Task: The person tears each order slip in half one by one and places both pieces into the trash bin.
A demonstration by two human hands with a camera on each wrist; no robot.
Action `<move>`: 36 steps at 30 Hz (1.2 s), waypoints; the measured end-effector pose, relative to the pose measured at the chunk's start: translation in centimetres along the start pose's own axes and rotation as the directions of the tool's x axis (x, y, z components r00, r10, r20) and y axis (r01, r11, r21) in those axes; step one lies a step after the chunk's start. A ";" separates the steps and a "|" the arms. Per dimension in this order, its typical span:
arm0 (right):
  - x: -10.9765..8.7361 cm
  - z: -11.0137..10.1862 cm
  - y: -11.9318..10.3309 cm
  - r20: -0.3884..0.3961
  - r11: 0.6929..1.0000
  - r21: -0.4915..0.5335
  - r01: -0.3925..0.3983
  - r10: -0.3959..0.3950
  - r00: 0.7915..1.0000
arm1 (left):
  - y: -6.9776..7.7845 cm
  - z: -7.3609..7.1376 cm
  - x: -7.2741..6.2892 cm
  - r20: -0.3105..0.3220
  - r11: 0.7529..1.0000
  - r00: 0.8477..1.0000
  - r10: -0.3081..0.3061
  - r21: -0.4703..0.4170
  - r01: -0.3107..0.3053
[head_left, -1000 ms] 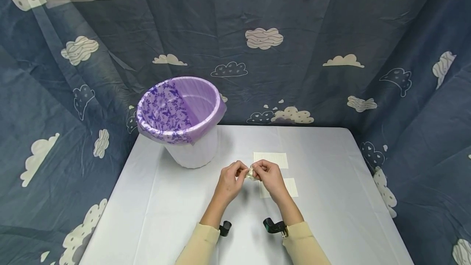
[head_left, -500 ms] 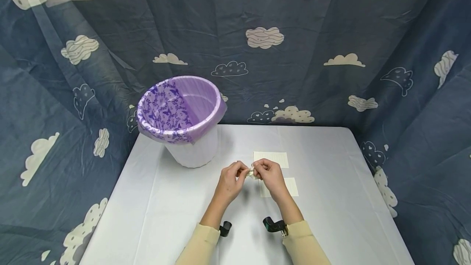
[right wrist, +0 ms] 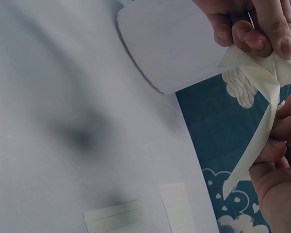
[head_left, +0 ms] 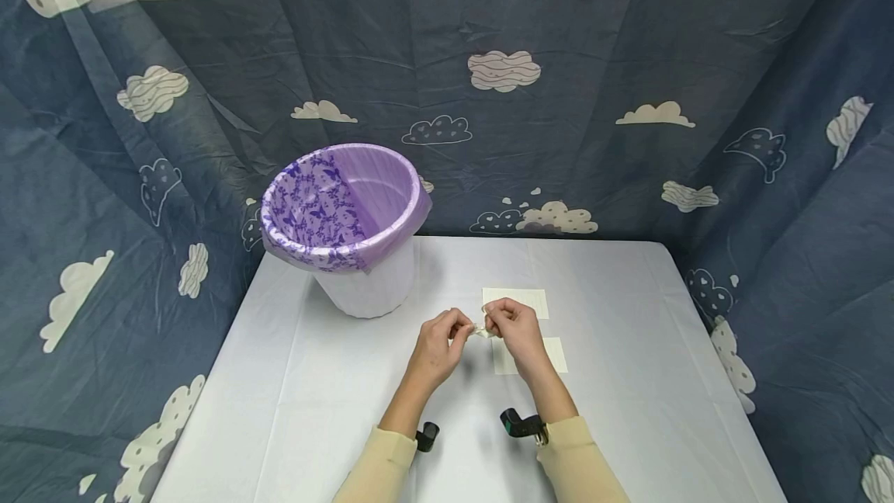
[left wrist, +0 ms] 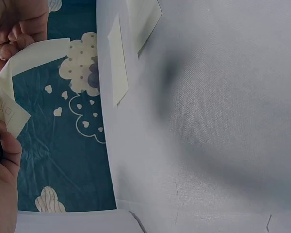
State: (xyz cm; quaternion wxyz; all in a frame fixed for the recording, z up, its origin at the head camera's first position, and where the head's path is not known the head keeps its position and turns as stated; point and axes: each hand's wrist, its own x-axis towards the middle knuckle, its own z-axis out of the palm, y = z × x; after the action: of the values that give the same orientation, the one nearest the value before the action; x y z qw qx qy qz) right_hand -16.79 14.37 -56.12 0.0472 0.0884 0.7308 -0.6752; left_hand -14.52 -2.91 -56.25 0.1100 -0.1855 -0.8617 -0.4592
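Between my hands, above the table, is a twisted, crumpled strip of cream paper (head_left: pixel 482 331) with faint printed lines. My left hand (head_left: pixel 434 344) pinches one end of it between thumb and fingers. The right hand (head_left: pixel 518 332) pinches it a short way off, fingers curled. In the left wrist view a free end of the paper (left wrist: pixel 39 56) sticks out past the right hand's fingertips. Seen from the right wrist, a narrow flap of the paper (right wrist: pixel 256 145) hangs down along the right hand's fingers.
Two flat cream paper sheets (head_left: pixel 536 301) lie on the white-covered table (head_left: pixel 628 410), just beyond and below the right hand. A white bin (head_left: pixel 370 286) with a purple butterfly-print liner (head_left: pixel 314 200) stands at the back left. Dark cloud-patterned curtains (head_left: pixel 559 146) surround the table.
My right hand has shifted slightly up and to the right, widening the gap between the hands. The paper between them looks thinner and more stretched. The left hand is nearly still.
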 end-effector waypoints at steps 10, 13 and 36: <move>0.2 -0.3 -0.1 -0.008 1.000 0.024 0.016 -0.015 1.000 | 0.1 0.0 -0.1 0.008 1.000 1.000 -0.011 0.009 0.011; 0.2 -0.3 -0.1 -0.019 0.999 0.043 0.017 -0.016 1.000 | 0.1 0.0 -0.2 0.011 1.000 1.000 -0.018 0.003 0.018; 0.8 -0.9 0.5 -0.108 0.997 0.082 -0.006 0.015 0.994 | -0.3 0.0 -0.4 0.004 0.997 0.999 -0.034 -0.065 0.035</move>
State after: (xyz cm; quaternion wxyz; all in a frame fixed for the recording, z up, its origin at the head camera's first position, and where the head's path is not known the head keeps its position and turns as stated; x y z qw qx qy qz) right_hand -17.41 15.33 -56.66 0.0071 0.1306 0.7037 -0.6983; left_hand -14.27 -3.14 -56.60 0.0945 -0.1748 -0.8496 -0.4885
